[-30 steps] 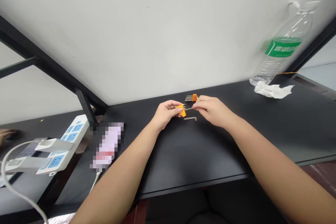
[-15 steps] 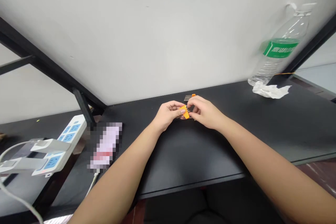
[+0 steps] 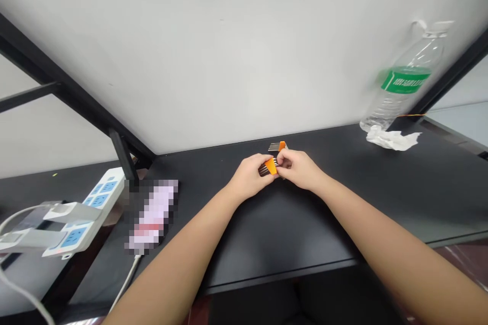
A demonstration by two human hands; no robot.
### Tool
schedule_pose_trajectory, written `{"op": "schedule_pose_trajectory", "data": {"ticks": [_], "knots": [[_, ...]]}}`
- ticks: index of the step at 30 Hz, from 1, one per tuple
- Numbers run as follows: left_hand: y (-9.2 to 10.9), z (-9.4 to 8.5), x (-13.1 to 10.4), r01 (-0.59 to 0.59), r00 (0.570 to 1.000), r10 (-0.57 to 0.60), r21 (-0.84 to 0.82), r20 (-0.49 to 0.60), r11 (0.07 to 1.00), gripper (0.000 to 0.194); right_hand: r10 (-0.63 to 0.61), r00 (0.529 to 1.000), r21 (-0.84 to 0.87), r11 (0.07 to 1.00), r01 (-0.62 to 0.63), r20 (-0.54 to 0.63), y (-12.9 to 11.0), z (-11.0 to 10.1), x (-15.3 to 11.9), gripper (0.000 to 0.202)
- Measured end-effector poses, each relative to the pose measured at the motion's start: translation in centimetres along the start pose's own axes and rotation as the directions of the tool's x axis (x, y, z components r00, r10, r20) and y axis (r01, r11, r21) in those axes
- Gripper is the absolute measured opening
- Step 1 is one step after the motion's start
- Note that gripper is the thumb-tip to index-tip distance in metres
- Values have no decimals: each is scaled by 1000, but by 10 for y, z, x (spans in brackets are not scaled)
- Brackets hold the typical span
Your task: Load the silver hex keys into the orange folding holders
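Note:
An orange holder (image 3: 271, 166) with several thin metal rods through it, like a set of hex keys, is held just above the black table. My left hand (image 3: 253, 175) is closed on it from the left, with thumb below and fingers above. From the right, my right hand (image 3: 295, 167) pinches at the rod ends; its fingertips partly hide them. Just behind, a second orange holder (image 3: 282, 145) lies on the table with its metal rods pointing left. Neither hand touches it, as far as I can see.
The black table (image 3: 282, 228) meets a white wall (image 3: 244, 61). At the back right stand a clear plastic bottle (image 3: 406, 81) and a crumpled tissue (image 3: 392, 138). On the left are a pixelated phone-like item (image 3: 152, 216) with a cable and a power strip (image 3: 89, 213) with plugs.
My left hand has shifted its grip, so more rods show left of the orange holder. My right hand stays at the rod ends. The view has tilted slightly.

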State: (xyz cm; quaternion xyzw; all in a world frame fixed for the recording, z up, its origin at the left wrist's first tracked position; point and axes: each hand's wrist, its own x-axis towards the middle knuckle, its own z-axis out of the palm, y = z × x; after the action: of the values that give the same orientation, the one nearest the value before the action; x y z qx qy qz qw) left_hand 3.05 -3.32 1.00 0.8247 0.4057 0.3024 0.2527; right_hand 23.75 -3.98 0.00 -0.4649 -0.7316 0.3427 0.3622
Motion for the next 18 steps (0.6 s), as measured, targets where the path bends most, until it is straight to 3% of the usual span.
{"op": "schedule_pose_trajectory", "data": {"ticks": [5,11,14,18], "knots": [[2,3,0,103,995,-100,-199,25,975,43,-96,993,-121,989,88,-64,-4,-2,0,11],[1,8,2,241,969,-243,-428,51,871,46,-245,953,-348,922,172,-178,-4,3,0,12],[-2,9,3,226,965,-260,-410,-28,884,48,-307,924,-540,829,143,-227,-4,11,-1,15],[-2,4,1,165,980,-188,-286,-56,944,39,-319,940,-692,707,148,-124,-6,17,-2,22]]}}
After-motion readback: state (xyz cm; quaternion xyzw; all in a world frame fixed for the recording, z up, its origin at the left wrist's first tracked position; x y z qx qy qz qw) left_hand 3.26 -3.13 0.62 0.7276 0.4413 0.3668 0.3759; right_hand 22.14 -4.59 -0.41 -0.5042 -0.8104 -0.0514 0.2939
